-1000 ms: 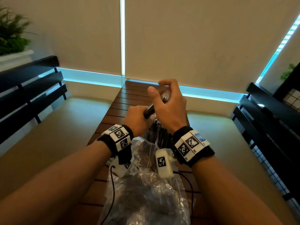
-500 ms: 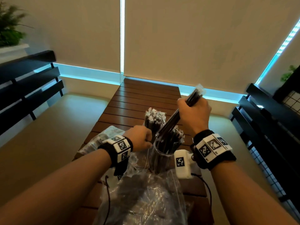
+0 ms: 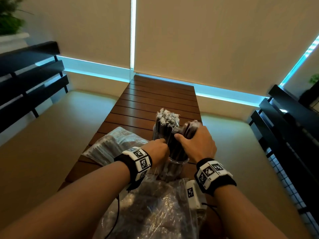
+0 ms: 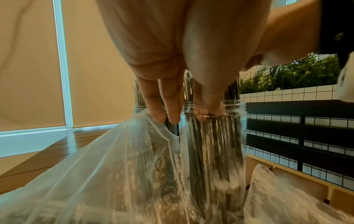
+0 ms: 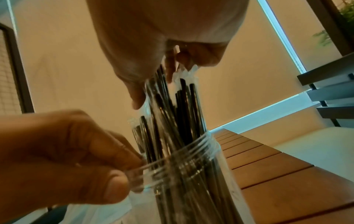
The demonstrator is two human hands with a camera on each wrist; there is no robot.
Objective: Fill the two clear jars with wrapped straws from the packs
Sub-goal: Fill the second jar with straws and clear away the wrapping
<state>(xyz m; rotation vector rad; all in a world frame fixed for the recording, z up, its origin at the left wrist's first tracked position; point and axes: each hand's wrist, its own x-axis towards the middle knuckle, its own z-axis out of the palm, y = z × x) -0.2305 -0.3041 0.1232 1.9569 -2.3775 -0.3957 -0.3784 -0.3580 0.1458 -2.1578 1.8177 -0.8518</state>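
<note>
Loading jar 2: my right hand (image 3: 196,144) grips a straw bundle (image 5: 172,106) entering the near jar (image 5: 182,159), left hand (image 3: 158,150) pinching its rim. Next, probably let go and settle them.

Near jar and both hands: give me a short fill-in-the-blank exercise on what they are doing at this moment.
1. The right hand grips a bundle of ____ above the near jar.
2. The left hand pinches the near jar at its ____.
3. The far jar stands on the ____ and is already packed.
4. The packs are made of clear ____.

Missing words: straws; rim; table; plastic
</note>
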